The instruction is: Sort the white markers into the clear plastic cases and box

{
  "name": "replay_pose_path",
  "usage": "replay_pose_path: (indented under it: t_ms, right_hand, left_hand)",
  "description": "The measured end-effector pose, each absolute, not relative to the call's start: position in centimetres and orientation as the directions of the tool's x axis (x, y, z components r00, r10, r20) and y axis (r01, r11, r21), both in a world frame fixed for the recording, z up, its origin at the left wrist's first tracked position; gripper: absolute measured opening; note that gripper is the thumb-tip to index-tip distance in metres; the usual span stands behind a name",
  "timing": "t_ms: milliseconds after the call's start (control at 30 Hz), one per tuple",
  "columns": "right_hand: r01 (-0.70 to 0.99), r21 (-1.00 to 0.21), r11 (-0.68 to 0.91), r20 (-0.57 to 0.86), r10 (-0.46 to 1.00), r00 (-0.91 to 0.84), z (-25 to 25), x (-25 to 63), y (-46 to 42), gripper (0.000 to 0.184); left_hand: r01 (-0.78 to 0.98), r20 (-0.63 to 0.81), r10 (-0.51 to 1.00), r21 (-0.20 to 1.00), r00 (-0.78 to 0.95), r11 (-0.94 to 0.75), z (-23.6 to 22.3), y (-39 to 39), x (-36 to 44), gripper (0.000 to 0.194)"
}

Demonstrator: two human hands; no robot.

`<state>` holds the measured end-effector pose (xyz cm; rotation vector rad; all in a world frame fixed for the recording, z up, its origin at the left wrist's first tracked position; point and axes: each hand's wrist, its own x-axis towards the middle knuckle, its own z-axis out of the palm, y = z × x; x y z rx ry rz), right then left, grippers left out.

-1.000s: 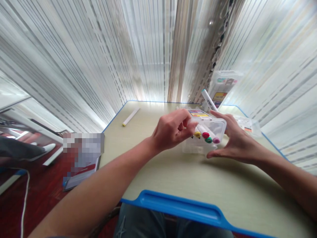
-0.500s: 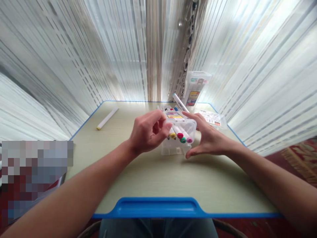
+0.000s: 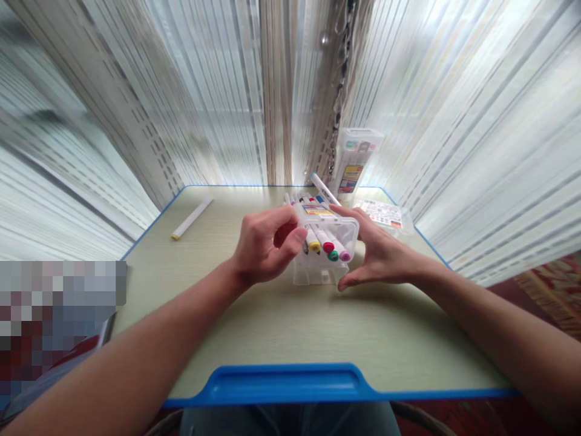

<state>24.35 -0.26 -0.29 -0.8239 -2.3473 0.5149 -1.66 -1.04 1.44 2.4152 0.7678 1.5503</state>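
A clear plastic marker case [image 3: 318, 272] stands on the pale desk [image 3: 272, 327], tilted toward me. Several markers with yellow, red, green and pink caps [image 3: 327, 245] stick out of it. My left hand [image 3: 265, 245] is curled at the case's left side, with thumb and fingers pinched on the marker at the left of the row. My right hand [image 3: 379, 257] cups the case's right side, thumb under its front corner and fingers along the wall.
A loose white marker with a yellow end [image 3: 191, 218] lies at the desk's far left. Another marker box [image 3: 351, 166] leans against the striped curtain at the back, with a flat packet [image 3: 384, 213] beside it. A blue tray lip [image 3: 281, 383] edges the desk's near side.
The camera has swung right, so the desk now sits centred. Both hands have stayed on the case; my left fingers have shifted slightly on the leftmost marker.
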Motion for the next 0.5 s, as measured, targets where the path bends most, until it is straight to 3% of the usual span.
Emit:
replay_pose_path:
  t_ms: [367,433,500]
  right_hand:
    - [0.379,-0.635,0.673,0.393,0.704,-0.591,0.7,25.2,-0.2,0.123]
    - [0.309,-0.712,0.631,0.409,0.73,-0.547,1.2,25.4,-0.4,0.11]
    - [0.187,-0.786,0.59,0.469,0.765,-0.442,1.8,25.4,-0.8,0.083]
  left_hand:
    - [0.28,0.756,0.619,0.56,0.213,-0.78,1.0,-0.7,-2.2,0.049]
    - [0.281,0.761,0.617,0.559,0.201,-0.78,1.1,-0.7,-2.3,0.048]
    - [0.282,0.765,0.619,0.563,0.18,-0.777,1.2,-0.7,-2.4,0.047]
